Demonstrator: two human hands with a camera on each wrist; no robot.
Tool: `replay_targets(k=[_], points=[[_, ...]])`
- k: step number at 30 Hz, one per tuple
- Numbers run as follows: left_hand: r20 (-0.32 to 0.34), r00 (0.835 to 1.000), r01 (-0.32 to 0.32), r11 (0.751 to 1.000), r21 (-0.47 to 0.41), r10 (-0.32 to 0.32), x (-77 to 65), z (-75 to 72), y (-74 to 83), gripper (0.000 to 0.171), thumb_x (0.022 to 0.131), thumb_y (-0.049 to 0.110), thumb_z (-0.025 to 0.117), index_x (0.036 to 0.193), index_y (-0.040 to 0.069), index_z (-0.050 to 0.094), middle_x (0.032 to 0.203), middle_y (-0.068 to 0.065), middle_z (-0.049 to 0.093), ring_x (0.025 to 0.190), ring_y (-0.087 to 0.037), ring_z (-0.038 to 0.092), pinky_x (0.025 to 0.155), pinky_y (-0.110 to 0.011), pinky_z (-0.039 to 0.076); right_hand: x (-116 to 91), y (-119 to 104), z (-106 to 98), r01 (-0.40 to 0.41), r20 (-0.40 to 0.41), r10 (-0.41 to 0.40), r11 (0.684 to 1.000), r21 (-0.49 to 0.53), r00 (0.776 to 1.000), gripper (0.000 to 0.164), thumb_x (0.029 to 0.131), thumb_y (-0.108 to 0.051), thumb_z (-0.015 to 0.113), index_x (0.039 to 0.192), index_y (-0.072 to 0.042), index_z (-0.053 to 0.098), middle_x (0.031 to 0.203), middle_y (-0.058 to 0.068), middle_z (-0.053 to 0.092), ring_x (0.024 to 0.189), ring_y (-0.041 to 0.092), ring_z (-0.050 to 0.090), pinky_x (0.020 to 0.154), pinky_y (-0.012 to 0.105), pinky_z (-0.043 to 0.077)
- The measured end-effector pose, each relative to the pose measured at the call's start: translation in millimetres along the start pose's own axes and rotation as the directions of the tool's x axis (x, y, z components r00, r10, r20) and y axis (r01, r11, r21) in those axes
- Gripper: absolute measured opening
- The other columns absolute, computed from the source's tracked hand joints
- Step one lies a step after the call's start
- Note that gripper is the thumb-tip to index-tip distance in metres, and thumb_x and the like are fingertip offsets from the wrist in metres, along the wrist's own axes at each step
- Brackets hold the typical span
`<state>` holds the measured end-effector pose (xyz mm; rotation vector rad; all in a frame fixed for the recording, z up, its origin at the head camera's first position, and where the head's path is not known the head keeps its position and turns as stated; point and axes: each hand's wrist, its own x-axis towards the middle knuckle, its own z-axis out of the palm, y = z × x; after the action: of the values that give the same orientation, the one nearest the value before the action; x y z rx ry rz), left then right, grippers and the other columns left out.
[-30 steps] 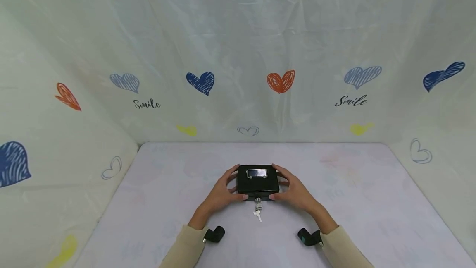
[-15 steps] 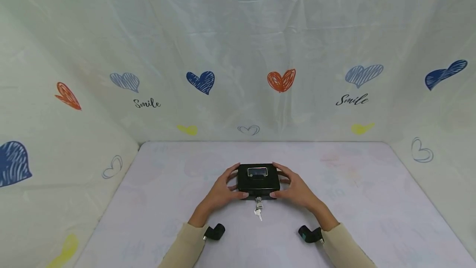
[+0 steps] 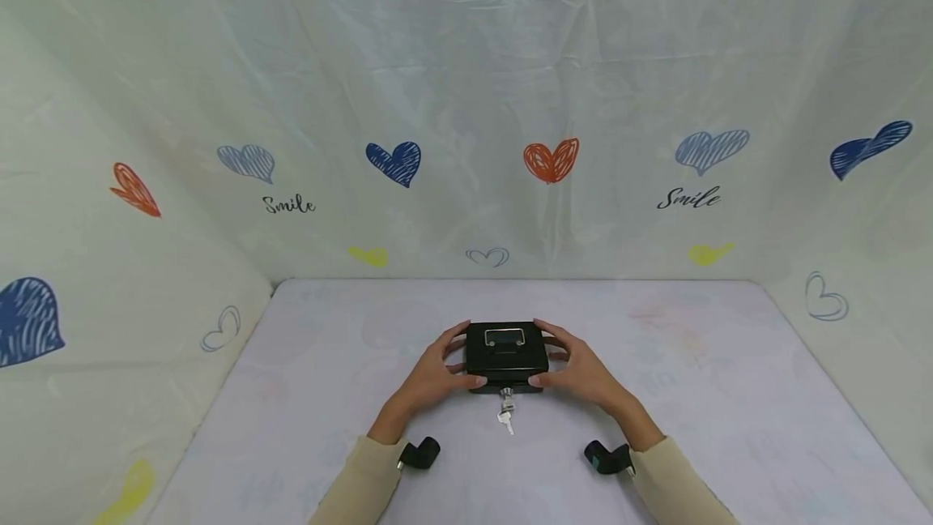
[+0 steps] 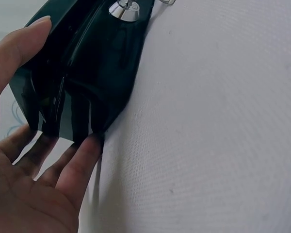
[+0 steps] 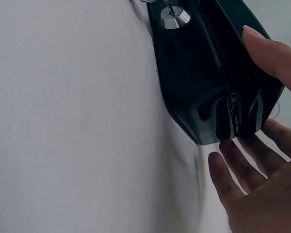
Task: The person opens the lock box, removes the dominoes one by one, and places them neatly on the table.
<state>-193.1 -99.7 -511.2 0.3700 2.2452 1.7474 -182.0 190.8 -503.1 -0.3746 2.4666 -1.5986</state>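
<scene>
A black metal cash box (image 3: 506, 353) with a silver-framed handle on its lid sits on the table, lock side towards me. A key stands in its round silver lock (image 5: 175, 18), with a second key (image 3: 505, 420) hanging below on a ring. My left hand (image 3: 430, 379) grips the left end, thumb at the front edge of the lid and fingertips (image 4: 89, 145) against the side. My right hand (image 3: 581, 375) holds the right end the same way, its thumb (image 5: 262, 48) on the lid's front edge. The inside of the box is hidden.
The white table (image 3: 364, 314) runs back to a hanging sheet (image 3: 466, 104) printed with hearts and the word Smile. More of this sheet closes off both sides. A black wrist camera (image 3: 419, 454) sits on the left wrist, another camera (image 3: 607, 458) on the right.
The bright reflection inside the lid's handle frame has turned dark, and the lid's front line sits slightly higher in view. Both hands stay at the ends of the cash box.
</scene>
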Motion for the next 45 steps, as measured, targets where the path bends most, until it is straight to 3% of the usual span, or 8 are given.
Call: replay_targets(k=[10, 17, 22, 28, 34, 45], points=[[0.008, 1.0, 0.005, 1.0, 0.02, -0.005, -0.1, -1.9, 2.4, 0.098, 0.084, 0.013, 0.09, 0.165, 0.011, 0.035, 0.165, -0.023, 0.039, 0.139, -0.052, 0.053, 0.11, -0.054, 0.055, 2, -3, -3, -0.016, 0.002, 0.016, 0.999, -0.04, 1.0, 0.094, 0.081, -0.022, 0.091, 0.162, -0.011, 0.044, 0.165, 0.021, 0.041, 0.136, 0.051, 0.054, 0.114, 0.063, 0.049], [0.014, 1.0, 0.004, 0.999, 0.036, -0.005, 0.5, -2.6, 0.2, 0.099, 0.085, 0.015, 0.09, 0.166, 0.01, 0.034, 0.164, -0.025, 0.039, 0.139, -0.053, 0.052, 0.112, -0.056, 0.053, 5, -5, -6, -0.018, 0.01, 0.019, 0.999, -0.029, 1.0, 0.094, 0.081, -0.019, 0.091, 0.161, -0.009, 0.044, 0.164, 0.022, 0.042, 0.137, 0.05, 0.054, 0.113, 0.062, 0.05], [0.013, 1.0, -0.028, 0.999, 0.04, 0.028, -0.1, -4.0, 0.1, 0.099, 0.085, 0.014, 0.09, 0.166, 0.009, 0.033, 0.166, -0.022, 0.038, 0.145, -0.049, 0.047, 0.116, -0.057, 0.05, 5, -8, -7, -0.028, 0.019, 0.028, 1.0, -0.006, 0.999, 0.092, 0.081, -0.019, 0.091, 0.161, -0.009, 0.045, 0.164, 0.021, 0.044, 0.138, 0.048, 0.054, 0.113, 0.061, 0.05], [0.021, 0.991, -0.133, 0.991, 0.013, 0.132, -1.8, -9.8, 3.1, 0.099, 0.083, 0.005, 0.089, 0.164, 0.002, 0.032, 0.17, -0.018, 0.033, 0.156, -0.04, 0.033, 0.122, -0.053, 0.043, 5, -10, -8, -0.052, 0.025, 0.052, 0.999, -0.006, 0.998, 0.091, 0.082, -0.019, 0.09, 0.161, -0.01, 0.045, 0.163, 0.022, 0.045, 0.139, 0.05, 0.052, 0.11, 0.061, 0.053], [0.048, 0.978, -0.205, 0.979, -0.009, 0.205, -0.1, -12.7, 2.7, 0.089, 0.084, 0.002, 0.087, 0.161, 0.002, 0.04, 0.168, -0.016, 0.038, 0.158, -0.034, 0.03, 0.124, -0.047, 0.043, 7, -8, -9, -0.038, 0.038, 0.037, 0.999, 0.017, 0.999, 0.091, 0.083, -0.018, 0.089, 0.161, -0.007, 0.044, 0.163, 0.023, 0.044, 0.141, 0.05, 0.051, 0.114, 0.063, 0.05], [0.049, 0.978, -0.202, 0.979, -0.032, 0.203, 3.7, -11.4, 3.8, 0.089, 0.085, -0.001, 0.085, 0.16, -0.004, 0.037, 0.165, -0.02, 0.041, 0.157, -0.036, 0.032, 0.122, -0.041, 0.045, 9, -5, -13, -0.042, 0.074, 0.036, 0.995, 0.088, 0.997, 0.091, 0.085, -0.021, 0.087, 0.162, -0.005, 0.041, 0.162, 0.024, 0.044, 0.14, 0.051, 0.051, 0.109, 0.06, 0.054]])
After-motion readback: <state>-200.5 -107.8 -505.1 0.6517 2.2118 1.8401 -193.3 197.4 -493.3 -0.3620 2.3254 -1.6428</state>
